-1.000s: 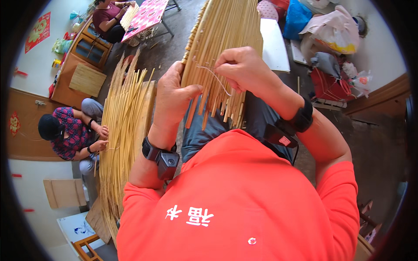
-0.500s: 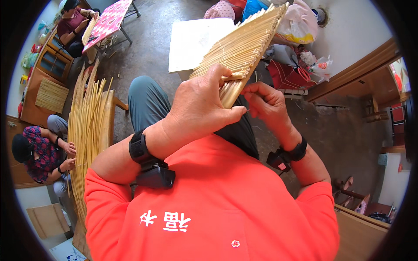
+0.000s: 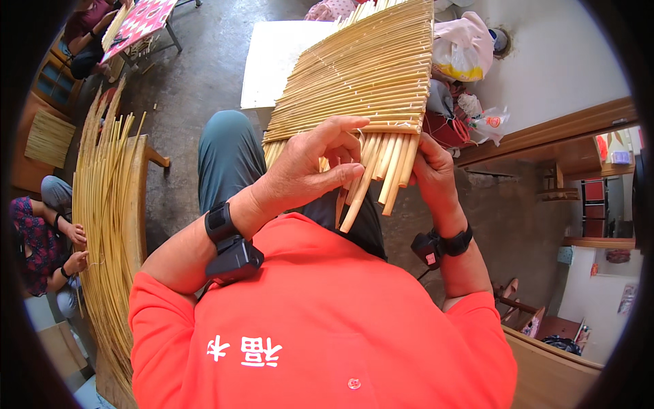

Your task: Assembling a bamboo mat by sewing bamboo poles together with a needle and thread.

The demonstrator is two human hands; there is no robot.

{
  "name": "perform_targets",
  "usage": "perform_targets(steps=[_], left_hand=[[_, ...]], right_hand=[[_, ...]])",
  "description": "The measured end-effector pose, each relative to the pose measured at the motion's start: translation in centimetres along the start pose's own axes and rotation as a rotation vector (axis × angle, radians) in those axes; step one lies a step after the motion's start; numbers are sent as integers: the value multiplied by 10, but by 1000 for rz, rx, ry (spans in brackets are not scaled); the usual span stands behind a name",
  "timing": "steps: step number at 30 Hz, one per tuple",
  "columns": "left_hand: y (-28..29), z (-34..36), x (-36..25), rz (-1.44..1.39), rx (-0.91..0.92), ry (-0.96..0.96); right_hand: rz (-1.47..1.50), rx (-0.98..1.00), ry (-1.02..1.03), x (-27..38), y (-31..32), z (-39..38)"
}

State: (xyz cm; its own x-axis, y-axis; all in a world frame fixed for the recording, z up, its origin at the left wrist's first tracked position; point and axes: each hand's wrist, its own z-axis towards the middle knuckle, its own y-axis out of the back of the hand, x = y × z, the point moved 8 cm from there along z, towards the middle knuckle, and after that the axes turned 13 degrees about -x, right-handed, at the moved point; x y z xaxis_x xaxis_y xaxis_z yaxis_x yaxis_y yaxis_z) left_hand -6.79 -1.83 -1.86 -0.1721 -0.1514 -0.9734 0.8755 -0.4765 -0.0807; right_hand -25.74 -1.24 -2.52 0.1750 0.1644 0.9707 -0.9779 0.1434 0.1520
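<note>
A mat of pale yellow reed stalks (image 3: 361, 75), bound side by side, lies across my lap and fans away from me. My left hand (image 3: 310, 170) lies over its near edge, fingers curled around the loose stalk ends (image 3: 381, 170). My right hand (image 3: 429, 170) grips the same loose ends from the right side. Both wrists carry black bands with small black devices. I wear an orange shirt (image 3: 320, 327) and dark trousers.
A big bundle of loose reeds (image 3: 109, 204) rests on a wooden bench at my left. Another person (image 3: 41, 232) sits on the floor beside it, handling reeds. A white board (image 3: 276, 58) lies ahead; plastic bags (image 3: 463, 48) sit by the wall; wooden furniture stands right.
The mat has swung from upright in front of me to lying flatter and pointing right. My left hand shifted from the mat's left side onto its near edge; my right hand dropped lower.
</note>
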Motion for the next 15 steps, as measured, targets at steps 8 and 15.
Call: perform_targets(steps=[8,15], left_hand=[[8,20,11,404,-21,-455],[8,17,15,451,-25,-578]], right_hand=[[-167,8,153,11,-4,4],[-208,8,244,17,0,-3]])
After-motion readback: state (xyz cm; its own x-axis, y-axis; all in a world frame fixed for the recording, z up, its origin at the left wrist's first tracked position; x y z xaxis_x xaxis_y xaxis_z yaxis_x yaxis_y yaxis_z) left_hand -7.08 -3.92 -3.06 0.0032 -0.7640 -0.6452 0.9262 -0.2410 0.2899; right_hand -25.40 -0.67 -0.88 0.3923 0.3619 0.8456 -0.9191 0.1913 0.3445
